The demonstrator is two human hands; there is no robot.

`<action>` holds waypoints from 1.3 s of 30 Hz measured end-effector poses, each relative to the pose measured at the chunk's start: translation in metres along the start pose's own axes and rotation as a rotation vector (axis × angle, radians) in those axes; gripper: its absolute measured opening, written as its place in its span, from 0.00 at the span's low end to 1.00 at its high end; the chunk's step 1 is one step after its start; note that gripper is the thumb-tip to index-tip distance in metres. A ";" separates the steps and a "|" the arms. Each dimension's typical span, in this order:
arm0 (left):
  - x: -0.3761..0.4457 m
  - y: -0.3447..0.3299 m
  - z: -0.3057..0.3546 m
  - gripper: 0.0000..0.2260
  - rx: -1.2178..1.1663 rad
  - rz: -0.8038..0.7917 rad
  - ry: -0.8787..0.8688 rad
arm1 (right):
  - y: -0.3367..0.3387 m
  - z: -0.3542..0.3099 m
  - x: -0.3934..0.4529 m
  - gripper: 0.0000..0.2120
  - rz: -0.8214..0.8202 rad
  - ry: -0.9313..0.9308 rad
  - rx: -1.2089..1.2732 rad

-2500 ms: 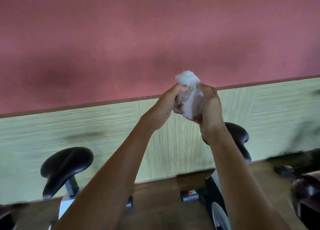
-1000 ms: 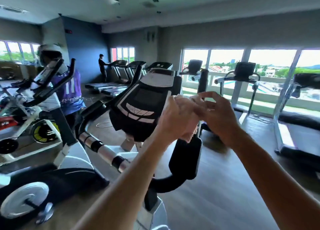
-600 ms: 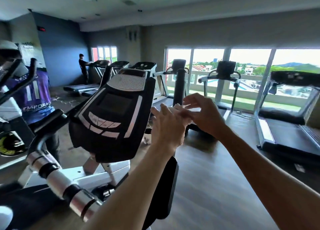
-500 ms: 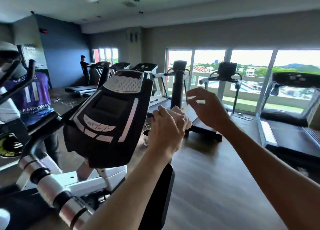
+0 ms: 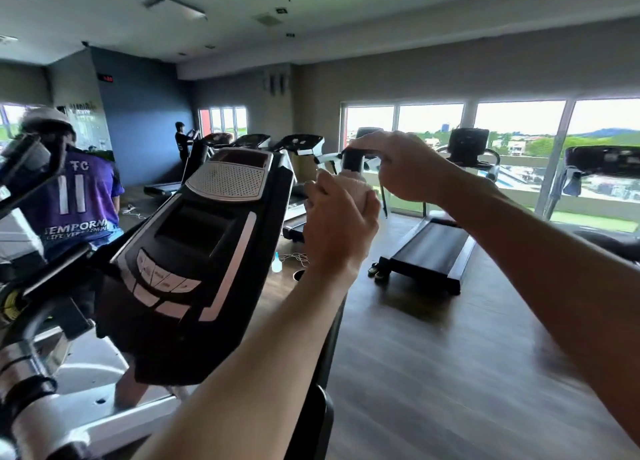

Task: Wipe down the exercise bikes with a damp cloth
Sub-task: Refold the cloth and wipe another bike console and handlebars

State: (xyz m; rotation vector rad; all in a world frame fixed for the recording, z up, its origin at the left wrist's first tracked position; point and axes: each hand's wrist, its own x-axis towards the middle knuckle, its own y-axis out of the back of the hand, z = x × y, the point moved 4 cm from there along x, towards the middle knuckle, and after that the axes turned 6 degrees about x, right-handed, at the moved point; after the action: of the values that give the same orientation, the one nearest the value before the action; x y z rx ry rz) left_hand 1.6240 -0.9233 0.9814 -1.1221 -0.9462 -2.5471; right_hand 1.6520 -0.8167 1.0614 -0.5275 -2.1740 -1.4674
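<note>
The exercise bike's black console (image 5: 207,251) fills the left middle of the head view. Its right handlebar (image 5: 352,159) rises as a black post just right of the console. My left hand (image 5: 341,227) grips a pale cloth (image 5: 356,186) bunched against that post, below its top end. My right hand (image 5: 407,170) reaches in from the right, with its fingers curled over the post's top. Most of the cloth is hidden inside my left fist. The bike's chrome left handlebar (image 5: 20,373) shows at the lower left.
A person in a purple jersey (image 5: 78,199) stands at another bike on the left. Treadmills (image 5: 429,248) line the windows ahead and to the right. A second person (image 5: 181,144) stands far back. A small spray bottle (image 5: 276,262) sits on the wooden floor.
My view turned from the wall to the gym room and closed in on the bike. My right hand let go of the cloth and rose to the handlebar's top; my left hand kept the cloth.
</note>
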 end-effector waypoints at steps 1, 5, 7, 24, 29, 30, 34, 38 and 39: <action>0.006 0.000 0.003 0.35 -0.006 0.017 -0.016 | 0.000 0.002 0.001 0.37 -0.012 -0.003 0.029; 0.020 0.003 0.009 0.35 -0.013 0.018 -0.041 | -0.002 0.000 0.001 0.37 -0.019 0.012 0.102; 0.020 0.005 0.009 0.35 -0.010 0.003 -0.035 | -0.003 0.001 0.000 0.37 0.007 0.013 0.131; 0.028 0.004 0.016 0.24 0.077 -0.016 -0.064 | -0.005 -0.001 -0.008 0.36 0.025 -0.040 0.189; -0.004 0.003 -0.003 0.27 0.109 -0.098 -0.055 | -0.008 -0.001 -0.014 0.36 -0.022 -0.056 0.085; -0.010 0.001 -0.006 0.27 0.134 -0.123 -0.052 | -0.009 0.000 -0.015 0.37 -0.024 -0.050 0.064; -0.008 -0.002 -0.003 0.32 0.155 -0.162 -0.030 | -0.012 -0.002 -0.017 0.38 -0.021 -0.030 0.037; 0.004 -0.002 0.004 0.38 0.201 -0.088 -0.079 | -0.009 -0.008 -0.021 0.38 -0.041 0.001 -0.024; 0.003 -0.002 0.004 0.35 0.190 -0.095 -0.095 | -0.007 -0.009 -0.024 0.38 -0.047 0.006 -0.043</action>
State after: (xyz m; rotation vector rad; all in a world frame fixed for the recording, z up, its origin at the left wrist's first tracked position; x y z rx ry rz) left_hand 1.6238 -0.9194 0.9847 -1.1757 -1.2642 -2.4302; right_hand 1.6689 -0.8289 1.0456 -0.4894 -2.1683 -1.5413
